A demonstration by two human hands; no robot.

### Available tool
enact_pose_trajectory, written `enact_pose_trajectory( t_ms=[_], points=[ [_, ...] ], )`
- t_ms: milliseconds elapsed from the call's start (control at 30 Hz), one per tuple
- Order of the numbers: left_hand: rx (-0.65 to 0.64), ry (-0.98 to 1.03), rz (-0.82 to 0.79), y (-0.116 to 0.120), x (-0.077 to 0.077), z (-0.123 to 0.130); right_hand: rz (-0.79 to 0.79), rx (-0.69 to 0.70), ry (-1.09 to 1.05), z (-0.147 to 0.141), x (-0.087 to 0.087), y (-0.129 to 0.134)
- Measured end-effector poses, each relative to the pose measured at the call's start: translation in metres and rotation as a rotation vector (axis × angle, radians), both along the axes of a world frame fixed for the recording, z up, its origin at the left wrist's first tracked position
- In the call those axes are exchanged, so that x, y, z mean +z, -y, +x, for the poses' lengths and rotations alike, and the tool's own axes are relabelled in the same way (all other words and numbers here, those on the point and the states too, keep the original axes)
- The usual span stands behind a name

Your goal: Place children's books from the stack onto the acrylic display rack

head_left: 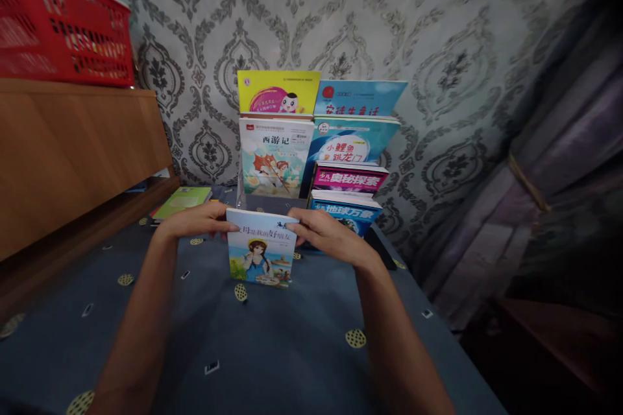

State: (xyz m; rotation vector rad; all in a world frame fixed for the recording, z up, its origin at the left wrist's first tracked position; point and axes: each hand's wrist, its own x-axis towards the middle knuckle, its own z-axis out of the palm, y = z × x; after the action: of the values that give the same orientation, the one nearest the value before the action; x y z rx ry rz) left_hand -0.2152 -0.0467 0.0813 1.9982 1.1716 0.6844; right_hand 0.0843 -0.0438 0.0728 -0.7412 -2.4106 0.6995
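Observation:
A thin light-blue book (pixel 260 259) with a girl in a yellow hat on its cover stands upright between my hands, its lower edge at the dark blue cloth. My left hand (pixel 202 220) pinches its upper left corner. At the upper right corner, my right hand (pixel 324 233) grips it, fingers partly behind the cover. Just behind stands a tiered rack of books: a white book (pixel 277 172) and a yellow book (pixel 277 92) on the left, blue books (pixel 363 96), a magenta book (pixel 350 180) and a blue globe book (pixel 343 215) on the right.
Green books (pixel 183 201) lie flat at the back left. A wooden cabinet (pixel 78 155) with a red basket (pixel 68 26) on top stands at the left. The patterned cloth (pixel 272 350) reaches the wall; a curtain (pixel 506 207) hangs at the right.

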Motion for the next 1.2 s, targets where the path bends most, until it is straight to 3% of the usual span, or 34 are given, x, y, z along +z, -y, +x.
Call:
enact_pose_trajectory(
  t_ms=[100, 267, 333, 567, 733, 900, 1200],
  points=[
    [-0.080, -0.048, -0.145, -0.003, -0.002, -0.002, -0.031, -0.037, -0.012, -0.002, -0.009, -0.008],
    [-0.068, -0.006, -0.119, -0.006, -0.001, 0.000, -0.173, -0.089, -0.153, 0.001, -0.018, -0.018],
    [0.003, -0.002, -0.005, -0.002, 0.003, 0.003, -0.102, -0.150, -0.245, 0.002, -0.014, -0.015],
    [0.369, 0.019, 0.664, 0.038, 0.026, 0.025, 0.449, -0.407, -0.571, -0.009, 0.010, 0.022],
    [0.484, 0.053, 0.901, 0.046, 0.027, 0.042, 0.569, -0.426, -0.750, -0.018, 0.007, 0.029],
    [0.520, 0.032, 0.932, 0.033, 0.019, 0.046, 0.517, -0.414, -0.750, -0.019, 0.000, 0.017],
    [0.497, 0.007, 0.845, 0.015, 0.011, 0.042, 0.392, -0.401, -0.738, -0.021, -0.010, 0.000]
  ],
)
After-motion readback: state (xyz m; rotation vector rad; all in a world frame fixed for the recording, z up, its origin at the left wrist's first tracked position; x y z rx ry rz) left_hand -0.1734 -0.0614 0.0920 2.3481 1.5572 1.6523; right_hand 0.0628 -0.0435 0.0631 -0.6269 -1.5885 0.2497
